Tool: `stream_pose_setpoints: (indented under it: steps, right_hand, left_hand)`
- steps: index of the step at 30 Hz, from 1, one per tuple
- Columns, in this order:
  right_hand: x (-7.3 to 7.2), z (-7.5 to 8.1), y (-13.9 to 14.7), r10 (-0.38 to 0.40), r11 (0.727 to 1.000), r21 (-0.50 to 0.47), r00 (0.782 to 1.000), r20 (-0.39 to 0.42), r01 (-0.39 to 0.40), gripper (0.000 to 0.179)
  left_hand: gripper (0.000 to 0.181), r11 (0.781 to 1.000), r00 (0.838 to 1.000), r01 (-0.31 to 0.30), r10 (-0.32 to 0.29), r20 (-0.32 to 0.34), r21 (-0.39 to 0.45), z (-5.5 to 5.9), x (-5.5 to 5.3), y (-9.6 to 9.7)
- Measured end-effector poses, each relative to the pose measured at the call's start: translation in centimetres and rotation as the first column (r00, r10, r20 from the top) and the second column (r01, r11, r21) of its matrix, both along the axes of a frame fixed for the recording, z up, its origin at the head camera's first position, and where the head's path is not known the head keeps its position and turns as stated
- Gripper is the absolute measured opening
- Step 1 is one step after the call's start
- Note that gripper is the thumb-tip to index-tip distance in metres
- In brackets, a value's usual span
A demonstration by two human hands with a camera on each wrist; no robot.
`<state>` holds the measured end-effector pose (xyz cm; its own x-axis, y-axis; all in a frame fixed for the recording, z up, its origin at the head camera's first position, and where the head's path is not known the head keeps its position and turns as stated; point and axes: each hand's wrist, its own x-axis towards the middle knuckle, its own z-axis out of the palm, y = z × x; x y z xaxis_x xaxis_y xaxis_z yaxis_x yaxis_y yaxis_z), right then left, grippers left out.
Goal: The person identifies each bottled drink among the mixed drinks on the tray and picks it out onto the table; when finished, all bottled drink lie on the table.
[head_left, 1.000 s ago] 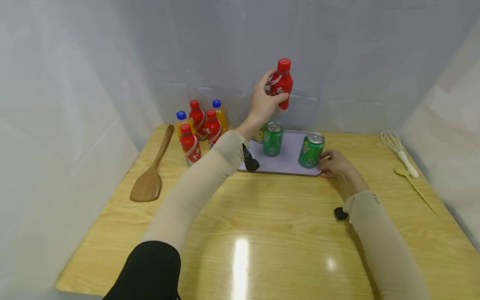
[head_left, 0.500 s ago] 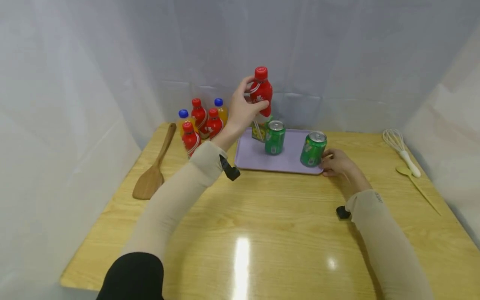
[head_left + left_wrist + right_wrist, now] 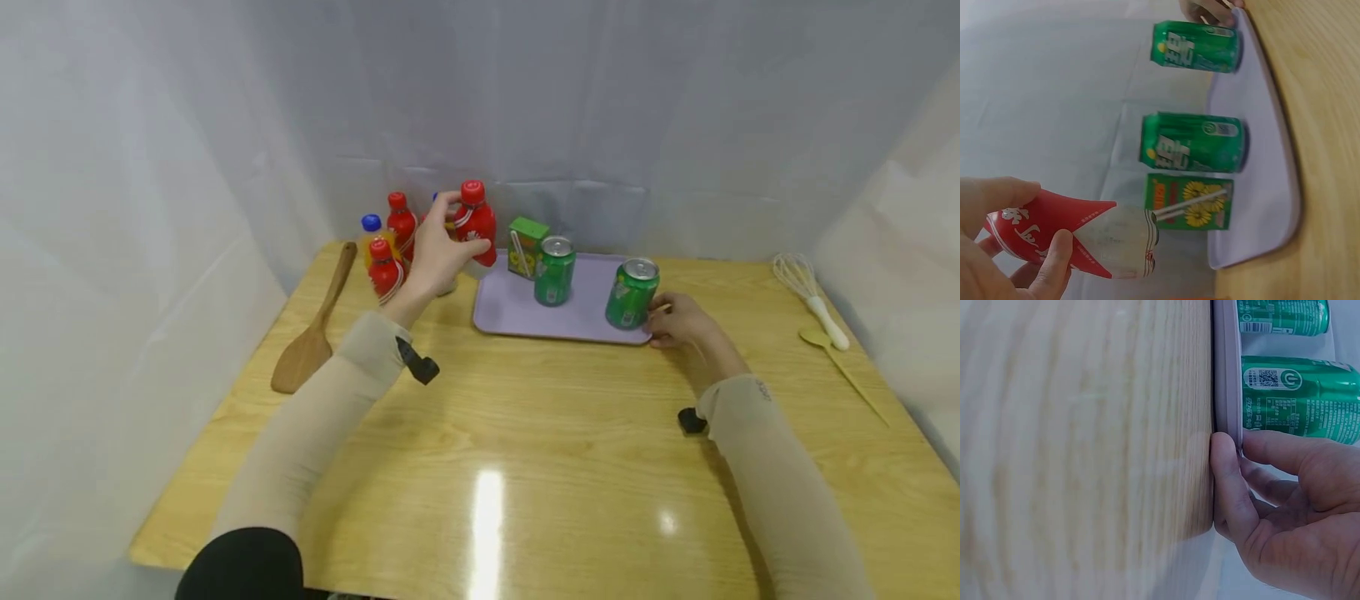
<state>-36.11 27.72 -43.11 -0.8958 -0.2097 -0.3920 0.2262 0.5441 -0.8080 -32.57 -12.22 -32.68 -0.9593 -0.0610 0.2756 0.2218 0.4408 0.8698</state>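
Observation:
My left hand (image 3: 438,258) grips a red-labelled plastic bottle (image 3: 480,229) with a red cap, raised at the tray's left end. In the left wrist view its clear lower part (image 3: 1119,240) shows below the label. The lilac tray (image 3: 517,318) lies on the table, its front right corner pinched between the thumb and fingers of my right hand (image 3: 686,323). On the tray stand two green soda cans, one (image 3: 553,279) near the middle and another (image 3: 632,296) close to my right fingers. Left of the middle can is a green drink carton (image 3: 527,233) with a white straw on its side.
Left of the tray, red bottles (image 3: 385,273) and blue-capped orange drink bottles (image 3: 372,237) stand in a group, partly hidden by my left hand. A wooden spatula (image 3: 303,358) lies at the table's left. On the right lie a whisk (image 3: 817,317) and a yellow spoon (image 3: 843,375).
My left hand has carried the red bottle leftward and down, from above the tray to its left end, uncovering the carton. My right hand stays at the tray corner.

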Motion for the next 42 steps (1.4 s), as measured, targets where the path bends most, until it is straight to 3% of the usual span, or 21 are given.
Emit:
stream_pose_setpoints:
  steps: [7, 19, 31, 42]
  right_hand:
    - [0.0, 0.0, 0.0, -0.001, 1.0, -0.003, 1.0, 0.0, 0.001, 0.063]
    - [-0.2, -0.3, 0.2, 0.0, 1.0, -0.016, 1.0, 0.0, 0.0, 0.061]
    - [-0.1, -0.3, 0.3, 0.011, 1.0, -0.014, 1.0, -0.015, -0.011, 0.06]
    - [-0.1, -0.2, 0.4, 0.013, 1.0, -0.013, 1.0, -0.004, -0.013, 0.061]
  left_hand:
    - [0.074, 0.995, 0.998, -0.058, 0.06, 0.024, -0.076, -2.2, -0.1, -1.5]
    - [0.073, 0.989, 0.989, -0.067, 0.083, 0.118, -0.135, -4.0, 0.2, -3.4]
    - [0.075, 0.976, 0.978, -0.049, 0.09, 0.19, -0.21, -4.9, 0.6, -4.6]
    - [0.069, 0.967, 0.978, -0.024, 0.075, 0.195, -0.254, -5.1, 0.9, -4.6]
